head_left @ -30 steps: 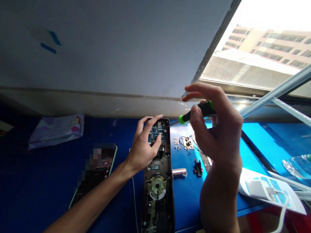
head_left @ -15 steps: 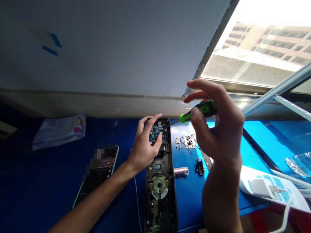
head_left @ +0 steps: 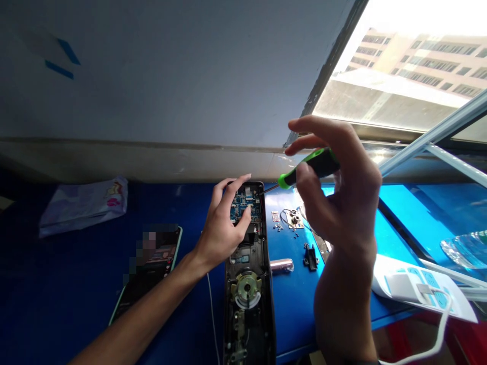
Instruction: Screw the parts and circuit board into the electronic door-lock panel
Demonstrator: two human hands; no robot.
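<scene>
A long black device housing (head_left: 248, 265) lies lengthwise on the blue table, its inside exposed. At its far end sits a blue circuit board (head_left: 243, 198); nearer to me is a round brass-coloured part (head_left: 247, 288). My left hand (head_left: 224, 223) spans the board's left side with fingers apart, thumb over the board; some fingertips are hidden. In my right hand (head_left: 342, 187) is a screwdriver (head_left: 314, 166) with a green and black handle, gripped between thumb and fingers, two fingers raised. Its shaft slants down left, the tip at the board's upper right edge.
Right of the housing lie several small screws (head_left: 279, 228), a small board with a wire (head_left: 294, 219), a black bracket (head_left: 311, 257) and a pinkish cylinder (head_left: 282, 265). A power strip (head_left: 426, 289) stands at the right; a phone (head_left: 152, 268) and a packet (head_left: 85, 205) lie left.
The whole view has shifted slightly, so things sit a little farther left and up. Both hands keep their places, and the screwdriver tip stays at the board's edge; its handle looks slightly turned.
</scene>
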